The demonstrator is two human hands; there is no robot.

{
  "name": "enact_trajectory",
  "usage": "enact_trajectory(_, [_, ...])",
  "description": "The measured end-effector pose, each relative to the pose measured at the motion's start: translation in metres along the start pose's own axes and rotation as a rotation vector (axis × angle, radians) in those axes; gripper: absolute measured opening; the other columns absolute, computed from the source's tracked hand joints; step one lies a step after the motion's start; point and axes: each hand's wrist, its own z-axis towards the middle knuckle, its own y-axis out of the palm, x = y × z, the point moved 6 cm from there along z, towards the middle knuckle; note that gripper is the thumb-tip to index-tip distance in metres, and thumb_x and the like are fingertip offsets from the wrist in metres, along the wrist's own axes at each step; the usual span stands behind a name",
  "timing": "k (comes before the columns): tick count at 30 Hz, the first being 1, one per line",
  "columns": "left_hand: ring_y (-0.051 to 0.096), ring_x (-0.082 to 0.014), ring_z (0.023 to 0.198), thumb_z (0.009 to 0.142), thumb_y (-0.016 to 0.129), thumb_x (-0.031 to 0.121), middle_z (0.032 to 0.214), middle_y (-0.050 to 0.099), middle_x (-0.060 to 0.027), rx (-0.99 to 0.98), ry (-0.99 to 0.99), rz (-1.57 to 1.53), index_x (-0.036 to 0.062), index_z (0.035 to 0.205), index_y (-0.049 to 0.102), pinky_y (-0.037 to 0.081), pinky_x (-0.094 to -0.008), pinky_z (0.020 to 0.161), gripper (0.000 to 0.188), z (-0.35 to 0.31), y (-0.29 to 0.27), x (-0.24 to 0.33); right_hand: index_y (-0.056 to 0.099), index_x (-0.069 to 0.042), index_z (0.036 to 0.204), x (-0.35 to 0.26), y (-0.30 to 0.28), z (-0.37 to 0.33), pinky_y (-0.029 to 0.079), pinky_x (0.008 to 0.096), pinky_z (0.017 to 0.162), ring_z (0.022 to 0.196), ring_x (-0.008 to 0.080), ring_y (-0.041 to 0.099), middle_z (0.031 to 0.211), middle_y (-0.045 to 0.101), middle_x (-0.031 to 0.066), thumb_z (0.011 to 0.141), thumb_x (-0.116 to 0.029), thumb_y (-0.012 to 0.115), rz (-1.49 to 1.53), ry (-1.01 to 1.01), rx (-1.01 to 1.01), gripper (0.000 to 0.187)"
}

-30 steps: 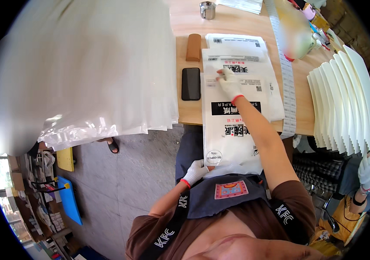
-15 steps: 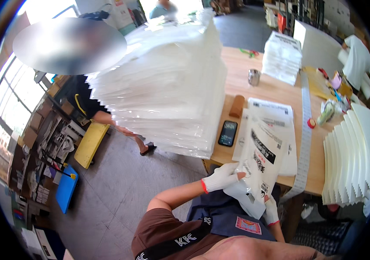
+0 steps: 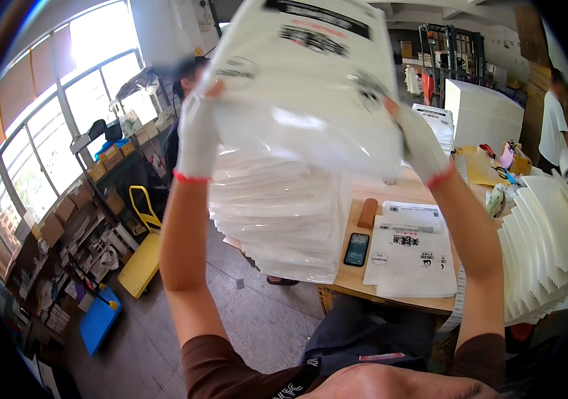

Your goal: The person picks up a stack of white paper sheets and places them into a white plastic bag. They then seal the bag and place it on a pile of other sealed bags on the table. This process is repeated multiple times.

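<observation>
Both my arms are raised, holding a white printed plastic bag point(image 3: 297, 83) by its two sides, high above a tall stack of white plastic bags point(image 3: 284, 213). My left hand point(image 3: 197, 136), in a white glove with a red cuff, is closed on the bag's left side. On its right side, my right hand point(image 3: 422, 143), gloved the same way, grips the edge. The held bag has black print, and its lower part is glossy and blurred. It hides the top of the stack. More printed white bags point(image 3: 413, 266) lie flat on the wooden table point(image 3: 363, 289).
A phone point(image 3: 357, 249) and a brown cylinder point(image 3: 367, 213) lie beside the flat bags. Stacked white folded sheets point(image 3: 540, 246) stand at right. A yellow cart point(image 3: 141, 263) and a blue cart point(image 3: 101, 319) are at left. One person point(image 3: 553, 123) stands far right; another is partly hidden behind the stack.
Both hands have risen from near my lap, carrying the bag up and left over the tall stack. The view has tilted upward. The person beside the stack is now mostly hidden.
</observation>
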Motion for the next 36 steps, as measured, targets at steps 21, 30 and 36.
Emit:
enact_trajectory(21, [0.049,-0.0211,0.099,0.095,0.048,0.020,0.114,0.049,-0.0097,0.672,-0.379,0.011,0.0040,0.120,0.045,0.040,-0.0345,0.086,0.030,-0.363,-0.107,-0.231,0.059,-0.006,0.085,0.047,-0.114,-0.140,0.050,0.0275,0.055,0.060,0.0129,0.061,0.073,0.065,0.0074,0.093,-0.020,0.052,-0.632,0.431,-0.134,0.018])
enact_trajectory(30, [0.058,-0.0211,0.092,0.088,0.051,0.003,0.097,0.063,-0.0117,-0.542,-0.829,-0.047,-0.0006,0.105,0.061,0.045,-0.0324,0.084,0.020,-0.583,0.169,-0.156,0.060,-0.008,0.091,-0.183,-0.221,-0.330,0.048,0.0386,0.069,0.075,0.0315,0.059,0.079,0.060,0.0119,0.082,-0.011,0.062,-2.044,-0.494,0.621,0.010])
enact_trajectory(36, [0.060,-0.0160,0.088,0.095,0.052,0.012,0.096,0.065,-0.0059,-0.861,-0.642,-0.436,0.0020,0.105,0.063,0.048,-0.0298,0.081,0.017,-0.466,0.335,-0.069,0.061,-0.011,0.106,-0.261,-0.291,-0.390,0.048,0.0388,0.080,0.089,0.0305,0.061,0.093,0.065,0.0100,0.077,-0.013,0.064,-2.319,0.162,0.563,0.029])
